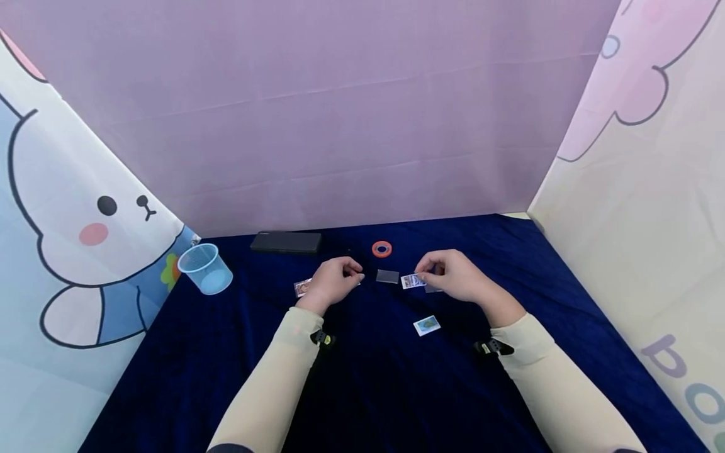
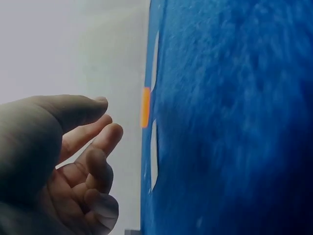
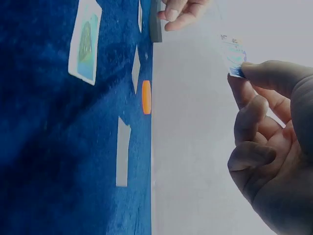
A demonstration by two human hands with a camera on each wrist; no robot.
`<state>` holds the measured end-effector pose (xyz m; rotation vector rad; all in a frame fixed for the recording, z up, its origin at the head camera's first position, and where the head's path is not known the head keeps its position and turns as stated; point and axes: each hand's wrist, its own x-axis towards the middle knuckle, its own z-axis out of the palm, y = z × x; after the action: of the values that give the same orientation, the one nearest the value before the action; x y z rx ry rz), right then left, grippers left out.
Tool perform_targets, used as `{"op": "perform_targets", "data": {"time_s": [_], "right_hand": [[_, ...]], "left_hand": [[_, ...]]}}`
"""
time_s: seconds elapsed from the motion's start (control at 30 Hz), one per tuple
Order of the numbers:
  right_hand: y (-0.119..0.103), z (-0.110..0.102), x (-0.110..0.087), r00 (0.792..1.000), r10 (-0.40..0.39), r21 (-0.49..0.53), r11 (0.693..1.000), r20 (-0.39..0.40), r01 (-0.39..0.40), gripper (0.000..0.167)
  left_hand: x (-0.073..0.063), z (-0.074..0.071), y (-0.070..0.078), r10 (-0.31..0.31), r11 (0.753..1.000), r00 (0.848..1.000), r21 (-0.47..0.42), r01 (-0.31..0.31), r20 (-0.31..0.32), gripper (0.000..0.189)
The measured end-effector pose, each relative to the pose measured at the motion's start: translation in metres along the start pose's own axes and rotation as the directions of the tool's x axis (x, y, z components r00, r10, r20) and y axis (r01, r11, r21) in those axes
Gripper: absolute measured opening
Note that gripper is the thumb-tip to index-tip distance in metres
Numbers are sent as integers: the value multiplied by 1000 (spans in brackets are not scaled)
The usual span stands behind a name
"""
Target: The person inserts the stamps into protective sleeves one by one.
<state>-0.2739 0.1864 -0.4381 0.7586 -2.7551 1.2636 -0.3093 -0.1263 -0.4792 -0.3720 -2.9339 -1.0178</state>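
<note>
My right hand [image 1: 455, 275] pinches a small printed card [image 1: 411, 281] between thumb and index finger, raised above the cloth. In the right wrist view this card [image 3: 234, 58] stands out past the thumb tip. My left hand [image 1: 338, 280] is loosely bent with nothing visible between its fingers; the left wrist view shows a gap between the thumb [image 2: 88, 110] and fingertips. A pinkish printed card [image 1: 303, 287] lies beside the left hand, partly covered by it. Between the hands lies a small grey rectangle [image 1: 387, 276]. Another grey piece [image 1: 433, 289] shows partly under the right hand.
A blue-green picture card [image 1: 427, 325] lies nearer me on the dark blue cloth [image 1: 368, 390]. Behind the hands are an orange-red ring [image 1: 381, 250] and a flat black case [image 1: 286, 242]. A light-blue mesh cup [image 1: 206, 270] stands at the left. Fabric walls enclose three sides.
</note>
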Motion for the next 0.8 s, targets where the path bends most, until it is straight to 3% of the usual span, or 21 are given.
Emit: {"op": "perform_targets", "data": {"time_s": [0.33,0.53,0.8], "right_hand": [[8,-16,-3,993,22,20,1000,-114,-20,6],[13,-26,-5,983,49,6,999,-175,-48,5],[15,-45,-8,969,60,-14,998,-239,-66,6]], "left_hand": [[14,24,11,63,997,995,42,-66,77,16],[18,29,15,61,998,992,28,-65,107,18],[26,31,20,48,994,990,94,-60,130,24]]}}
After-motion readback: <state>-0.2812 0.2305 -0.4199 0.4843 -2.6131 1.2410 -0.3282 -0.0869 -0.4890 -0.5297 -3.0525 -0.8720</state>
